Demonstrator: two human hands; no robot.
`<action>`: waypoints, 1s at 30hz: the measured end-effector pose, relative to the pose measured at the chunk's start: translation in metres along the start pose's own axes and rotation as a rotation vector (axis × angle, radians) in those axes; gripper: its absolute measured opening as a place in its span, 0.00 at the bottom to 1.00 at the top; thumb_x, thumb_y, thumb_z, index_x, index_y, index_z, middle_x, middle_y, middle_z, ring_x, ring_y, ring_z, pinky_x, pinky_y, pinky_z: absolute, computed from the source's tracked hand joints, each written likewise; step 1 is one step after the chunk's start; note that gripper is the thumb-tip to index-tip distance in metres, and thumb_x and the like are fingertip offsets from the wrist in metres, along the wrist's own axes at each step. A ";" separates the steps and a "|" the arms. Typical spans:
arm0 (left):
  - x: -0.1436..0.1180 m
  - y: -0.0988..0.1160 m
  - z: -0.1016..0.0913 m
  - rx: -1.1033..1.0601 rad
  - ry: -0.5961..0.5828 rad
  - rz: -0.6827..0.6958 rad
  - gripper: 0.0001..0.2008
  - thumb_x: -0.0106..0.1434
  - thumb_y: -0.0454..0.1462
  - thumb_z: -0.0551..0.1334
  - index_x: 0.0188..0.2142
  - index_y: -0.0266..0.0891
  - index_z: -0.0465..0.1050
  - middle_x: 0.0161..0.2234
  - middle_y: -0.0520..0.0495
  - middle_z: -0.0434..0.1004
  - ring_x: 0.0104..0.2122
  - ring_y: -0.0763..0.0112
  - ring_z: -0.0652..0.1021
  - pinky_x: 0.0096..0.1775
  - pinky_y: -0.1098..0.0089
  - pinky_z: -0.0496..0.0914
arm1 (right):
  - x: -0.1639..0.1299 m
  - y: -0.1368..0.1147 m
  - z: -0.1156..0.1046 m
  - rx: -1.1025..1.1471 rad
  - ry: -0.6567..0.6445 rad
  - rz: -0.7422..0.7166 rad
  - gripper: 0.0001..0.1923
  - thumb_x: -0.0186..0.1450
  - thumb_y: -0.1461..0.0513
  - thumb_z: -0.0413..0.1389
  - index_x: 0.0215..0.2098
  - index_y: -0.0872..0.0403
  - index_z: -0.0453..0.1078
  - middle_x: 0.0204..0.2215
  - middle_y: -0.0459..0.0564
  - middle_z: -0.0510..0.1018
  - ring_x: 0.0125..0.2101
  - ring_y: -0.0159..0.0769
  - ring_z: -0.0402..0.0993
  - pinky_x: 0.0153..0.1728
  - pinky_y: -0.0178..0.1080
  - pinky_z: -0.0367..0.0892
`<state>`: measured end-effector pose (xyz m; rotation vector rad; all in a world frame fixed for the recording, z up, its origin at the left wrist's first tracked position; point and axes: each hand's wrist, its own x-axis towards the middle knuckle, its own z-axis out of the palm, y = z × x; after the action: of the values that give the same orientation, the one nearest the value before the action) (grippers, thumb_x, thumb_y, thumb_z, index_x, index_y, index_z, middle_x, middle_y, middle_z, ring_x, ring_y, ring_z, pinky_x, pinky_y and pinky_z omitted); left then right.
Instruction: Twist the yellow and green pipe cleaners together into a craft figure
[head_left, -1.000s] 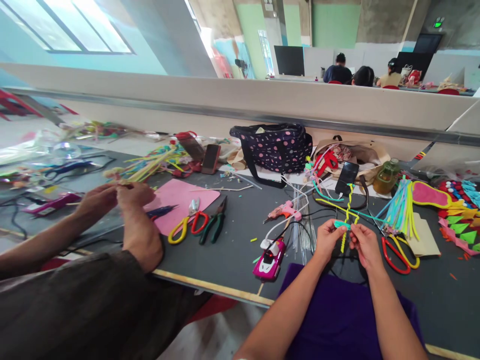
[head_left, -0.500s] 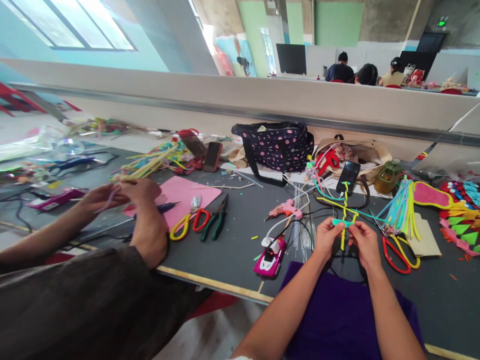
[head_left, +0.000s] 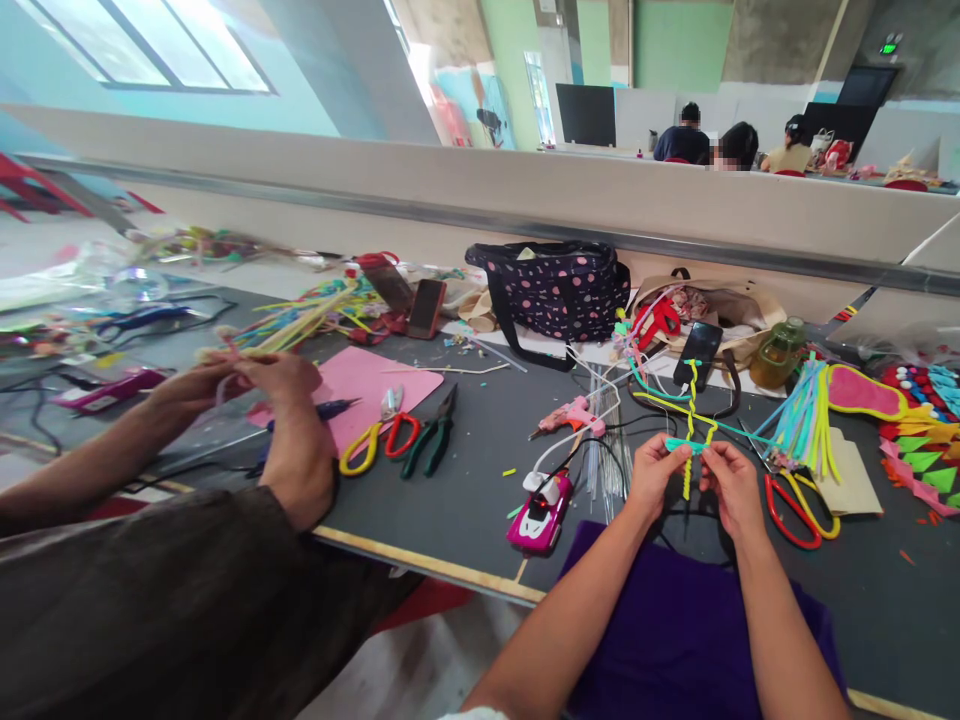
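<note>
Above the dark table [head_left: 465, 500], left hand [head_left: 654, 472] and right hand [head_left: 729, 480] each pinch one end of a teal pipe cleaner [head_left: 684, 445] crossing a twisted yellow stem [head_left: 690, 440], red-and-yellow scissors [head_left: 799, 508] lying just right of them.

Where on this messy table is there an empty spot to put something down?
Bare dark tabletop lies between the green-handled pliers and the pink toy car. A smaller patch sits right of the red-and-yellow scissors, near the front edge. It is crowded behind the left hand and right hand, which hold a twisted yellow-and-teal pipe cleaner.
</note>
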<state>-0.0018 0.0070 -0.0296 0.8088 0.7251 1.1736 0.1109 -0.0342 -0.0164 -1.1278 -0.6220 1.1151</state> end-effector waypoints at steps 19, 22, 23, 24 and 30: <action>-0.005 0.003 0.003 -0.046 -0.118 -0.107 0.17 0.48 0.44 0.72 0.32 0.35 0.72 0.24 0.52 0.72 0.20 0.76 0.71 0.23 0.74 0.67 | 0.000 0.003 0.001 -0.080 -0.033 -0.090 0.14 0.51 0.53 0.65 0.27 0.54 0.71 0.19 0.41 0.70 0.16 0.26 0.62 0.17 0.31 0.60; -0.005 0.002 0.002 -0.026 -0.097 -0.100 0.18 0.46 0.42 0.73 0.33 0.33 0.74 0.23 0.51 0.73 0.20 0.77 0.71 0.23 0.75 0.67 | 0.000 0.003 0.001 -0.124 -0.071 -0.072 0.14 0.51 0.52 0.65 0.28 0.54 0.73 0.19 0.42 0.71 0.18 0.29 0.64 0.17 0.32 0.61; -0.004 0.002 0.002 -0.022 -0.089 -0.097 0.18 0.46 0.42 0.73 0.33 0.33 0.75 0.23 0.51 0.73 0.20 0.77 0.71 0.23 0.75 0.67 | 0.000 0.003 0.000 -0.130 -0.079 -0.059 0.14 0.51 0.52 0.65 0.28 0.54 0.73 0.20 0.43 0.72 0.19 0.30 0.65 0.17 0.32 0.62; -0.004 0.002 0.001 -0.020 -0.082 -0.098 0.17 0.46 0.42 0.73 0.33 0.33 0.75 0.23 0.51 0.73 0.21 0.77 0.72 0.24 0.75 0.67 | 0.000 0.002 0.000 -0.131 -0.077 -0.049 0.15 0.52 0.51 0.64 0.28 0.54 0.73 0.21 0.43 0.72 0.20 0.30 0.65 0.17 0.32 0.62; -0.004 0.002 0.001 -0.032 -0.075 -0.139 0.17 0.45 0.40 0.73 0.32 0.33 0.76 0.24 0.50 0.75 0.24 0.73 0.75 0.27 0.71 0.72 | 0.002 -0.003 -0.004 -0.120 0.092 -0.148 0.18 0.52 0.50 0.64 0.34 0.53 0.72 0.24 0.44 0.74 0.20 0.30 0.65 0.18 0.32 0.63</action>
<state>-0.0025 0.0033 -0.0274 0.7597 0.6879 1.0227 0.1167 -0.0338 -0.0151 -1.2087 -0.6960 0.9039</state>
